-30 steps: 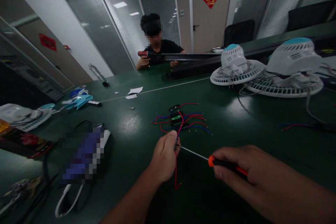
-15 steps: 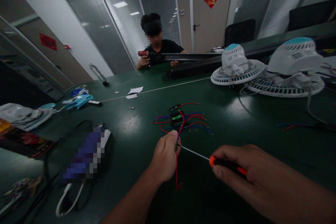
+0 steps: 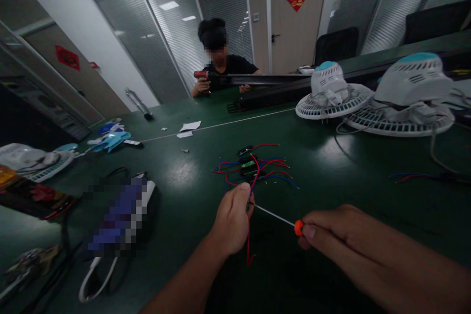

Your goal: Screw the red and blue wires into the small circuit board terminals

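Note:
My left hand (image 3: 232,218) is closed around a small wired module, mostly hidden by the fingers. A red wire (image 3: 249,240) hangs down from it, and red and blue wires come out above the thumb. In my right hand (image 3: 338,245) is a screwdriver (image 3: 299,227) with an orange and black handle. Its thin metal shaft runs left, the tip meeting the module at my left fingertips. Just beyond the left hand lie several black modules (image 3: 247,163) with red and blue wires, one showing a green circuit board.
White fan parts (image 3: 333,100) stand at the right. Across the table a person (image 3: 230,66) holds a red and black power drill (image 3: 201,74) by a long black rail (image 3: 268,95). At left lie a bottle (image 3: 35,196), a blurred-out object (image 3: 119,216) and cables.
My right hand has turned on the screwdriver handle, its fingers now wrapping over more of it. The screwdriver tip and my left hand stay in nearly the same place.

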`<state>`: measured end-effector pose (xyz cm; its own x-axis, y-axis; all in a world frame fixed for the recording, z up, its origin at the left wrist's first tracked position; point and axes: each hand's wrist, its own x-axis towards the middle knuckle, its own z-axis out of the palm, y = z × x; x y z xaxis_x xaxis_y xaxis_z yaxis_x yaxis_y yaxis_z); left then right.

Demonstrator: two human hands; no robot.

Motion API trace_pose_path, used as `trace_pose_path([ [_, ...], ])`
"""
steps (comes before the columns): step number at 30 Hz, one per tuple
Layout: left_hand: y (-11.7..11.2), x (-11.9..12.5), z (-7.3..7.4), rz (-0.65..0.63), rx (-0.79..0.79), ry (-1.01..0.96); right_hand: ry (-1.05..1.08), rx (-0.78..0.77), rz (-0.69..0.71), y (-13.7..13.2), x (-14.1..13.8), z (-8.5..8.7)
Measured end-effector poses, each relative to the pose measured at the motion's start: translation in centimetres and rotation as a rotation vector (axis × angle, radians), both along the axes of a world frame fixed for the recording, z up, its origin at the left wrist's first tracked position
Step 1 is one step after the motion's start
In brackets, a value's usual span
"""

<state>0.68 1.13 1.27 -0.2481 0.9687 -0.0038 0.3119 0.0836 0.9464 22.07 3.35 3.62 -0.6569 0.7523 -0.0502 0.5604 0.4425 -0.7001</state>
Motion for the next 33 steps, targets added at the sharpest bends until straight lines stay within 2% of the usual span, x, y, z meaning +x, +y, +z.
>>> trace_pose_path([
  [8,0.1,0.1,0.2,0.019,0.002,-0.024,-0.03,0.048,0.045,0.1,-0.2,0.5],
  [21,0.1,0.0,0.0,0.004,-0.01,-0.037,-0.112,-0.031,0.065,0.2,-0.6,0.8],
  [33,0.1,0.0,0.2,0.047,-0.015,-0.022,-0.046,0.002,0.046,0.2,-0.8,0.9],
])
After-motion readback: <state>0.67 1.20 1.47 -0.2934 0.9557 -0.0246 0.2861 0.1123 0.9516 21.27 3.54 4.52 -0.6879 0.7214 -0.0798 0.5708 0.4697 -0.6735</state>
